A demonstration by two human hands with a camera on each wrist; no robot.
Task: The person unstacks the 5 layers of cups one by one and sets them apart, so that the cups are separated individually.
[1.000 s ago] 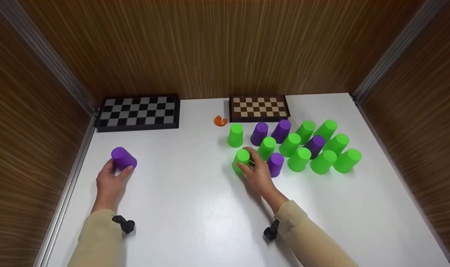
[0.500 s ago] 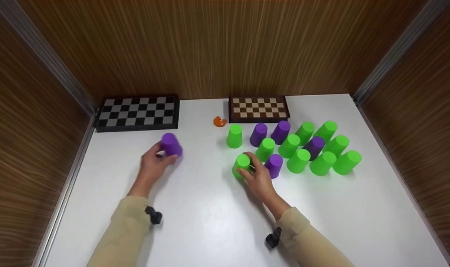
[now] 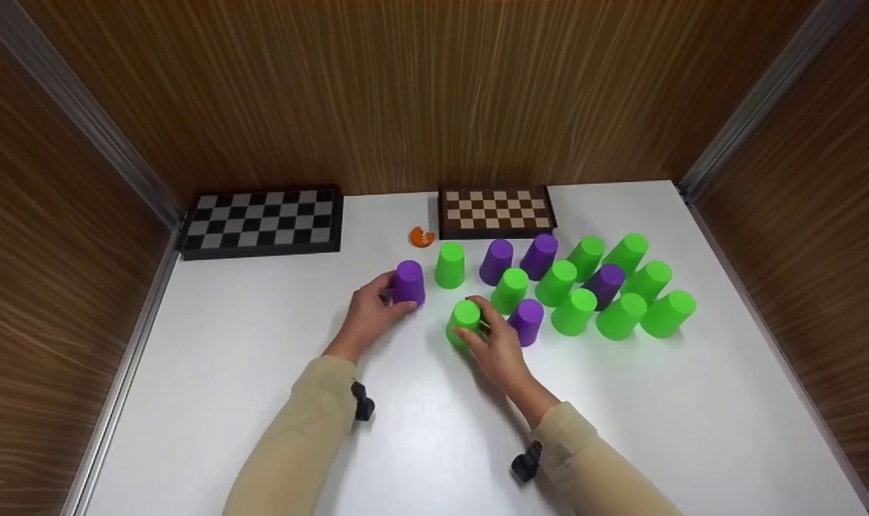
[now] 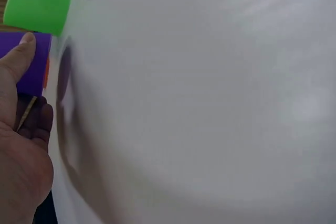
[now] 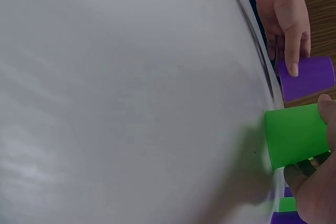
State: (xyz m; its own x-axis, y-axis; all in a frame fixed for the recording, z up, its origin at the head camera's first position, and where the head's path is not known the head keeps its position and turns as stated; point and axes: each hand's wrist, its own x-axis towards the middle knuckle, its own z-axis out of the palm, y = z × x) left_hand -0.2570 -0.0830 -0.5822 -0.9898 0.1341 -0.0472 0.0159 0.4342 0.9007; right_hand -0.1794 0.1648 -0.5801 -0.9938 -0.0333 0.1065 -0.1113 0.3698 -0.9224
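My left hand (image 3: 371, 317) pinches an upside-down purple cup (image 3: 409, 284) between thumb and fingers. That cup stands just left of a green cup (image 3: 450, 265) in the head view; whether its rim touches the table I cannot tell. My right hand (image 3: 500, 351) holds another upside-down green cup (image 3: 461, 327), thumb on its near side, fingers behind it. Close to the right hand's knuckles is a purple cup (image 3: 528, 322). The left wrist view has the thumb lying along the held purple cup (image 4: 34, 72). Both held cups, the green one (image 5: 296, 135) included, appear in the right wrist view.
Several more green and purple cups (image 3: 576, 312) stand upside down at the right. Behind lie a black-and-grey checkered board (image 3: 262, 222) and a smaller brown one (image 3: 497, 211). An orange notched disc (image 3: 421, 237) sits between them. Wood-grain walls (image 3: 420, 93) enclose the white table (image 3: 262, 308).
My left hand has carried the purple cup from the far left to the right, beside the green cups. The right hand has stayed nearly still on its green cup.
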